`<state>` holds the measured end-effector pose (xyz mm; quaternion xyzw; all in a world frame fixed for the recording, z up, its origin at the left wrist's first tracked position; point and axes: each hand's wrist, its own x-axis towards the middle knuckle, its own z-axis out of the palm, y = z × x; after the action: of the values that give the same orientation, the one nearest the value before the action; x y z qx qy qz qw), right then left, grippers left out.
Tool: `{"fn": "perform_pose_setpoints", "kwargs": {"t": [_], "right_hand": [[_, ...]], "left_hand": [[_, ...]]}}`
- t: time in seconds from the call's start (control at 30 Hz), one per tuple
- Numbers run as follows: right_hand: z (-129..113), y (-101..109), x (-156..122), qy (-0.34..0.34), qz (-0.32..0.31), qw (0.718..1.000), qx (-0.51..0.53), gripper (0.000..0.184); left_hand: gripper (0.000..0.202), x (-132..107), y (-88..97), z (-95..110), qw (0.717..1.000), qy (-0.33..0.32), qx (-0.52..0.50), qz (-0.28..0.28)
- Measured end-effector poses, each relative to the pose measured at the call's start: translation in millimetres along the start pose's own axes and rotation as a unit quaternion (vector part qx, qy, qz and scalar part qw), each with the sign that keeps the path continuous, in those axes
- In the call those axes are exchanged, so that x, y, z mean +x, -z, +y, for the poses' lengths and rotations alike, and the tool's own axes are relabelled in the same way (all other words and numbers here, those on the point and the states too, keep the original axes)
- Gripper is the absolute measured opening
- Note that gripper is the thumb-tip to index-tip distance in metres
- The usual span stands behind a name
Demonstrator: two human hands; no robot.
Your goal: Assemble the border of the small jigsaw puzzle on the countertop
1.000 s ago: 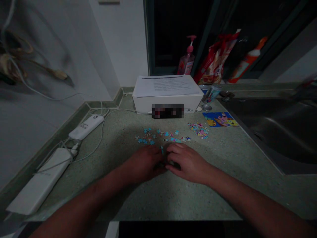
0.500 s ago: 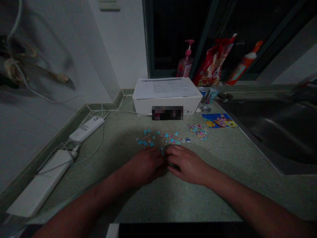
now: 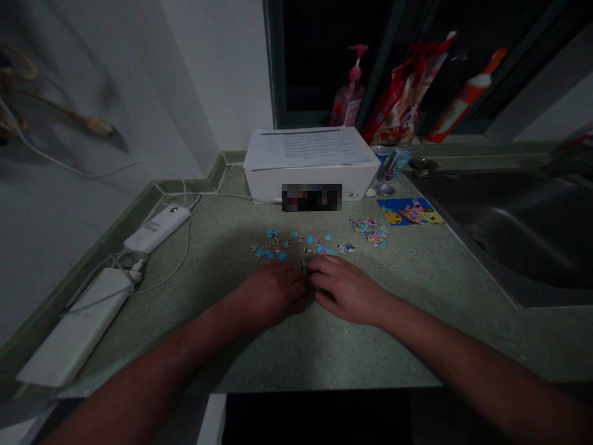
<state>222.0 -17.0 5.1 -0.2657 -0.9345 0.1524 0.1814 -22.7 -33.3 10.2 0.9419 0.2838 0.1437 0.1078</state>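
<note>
Risk 1, as we judge it: the left hand (image 3: pixel 273 290) or right hand (image 3: pixel 345 289), nudged towards 12 o'clock, could scatter the spread (image 3: pixel 282 255) just beyond the fingertips. Risk 2: the shadow on the worktop (image 3: pixel 278 364) could make us misread a colour. Risk 3: too hard a pinch could bend a piece.

Hands, two: fingers curled, tips almost meeting. Bluish piece (image 3: pixel 304 267), one, between them; in this dim light we cannot tell how far each grip is closed or which has it.
Pieces otherwise, two lots: the spread, 12 o'clock; one heap (image 3: pixel 373 233), 2 o'clock.
Card (image 3: pixel 411 211), one: flat, 2 o'clock, past the heap.
Box (image 3: pixel 262 185), one: 12 o'clock, past the spread; paper (image 3: pixel 315 148) on top.
Can (image 3: pixel 397 162), one: 1 o'clock.
Sink (image 3: pixel 532 235), one: 3 o'clock.
</note>
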Motion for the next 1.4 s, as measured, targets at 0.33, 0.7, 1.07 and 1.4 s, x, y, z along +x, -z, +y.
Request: {"fn": "perform_pose_setpoints", "kwargs": {"t": [0.33, 0.7, 1.07, 1.4], "right_hand": [[1, -2, 0, 0.007, 0.003, 1.000, -0.014, 0.016], [1, -2, -1, 0.010, -0.004, 1.000, -0.011, 0.014], [2, -8, 2, -0.014, 0.014, 0.999, -0.026, 0.006], [3, -16, 11, -0.083, 0.026, 0.996, -0.017, 0.009]], "left_hand": [[0.016, -1, 5.8, -1, 0.998, 0.053, -0.023, -0.021], [0.028, -2, 1.0, -4, 0.999, -0.019, 0.026, 0.010], [0.026, -2, 7.0, -1, 0.999, 0.005, 0.007, 0.036], [0.003, -1, -2.4, -6, 0.988, 0.106, -0.061, 0.093]]}}
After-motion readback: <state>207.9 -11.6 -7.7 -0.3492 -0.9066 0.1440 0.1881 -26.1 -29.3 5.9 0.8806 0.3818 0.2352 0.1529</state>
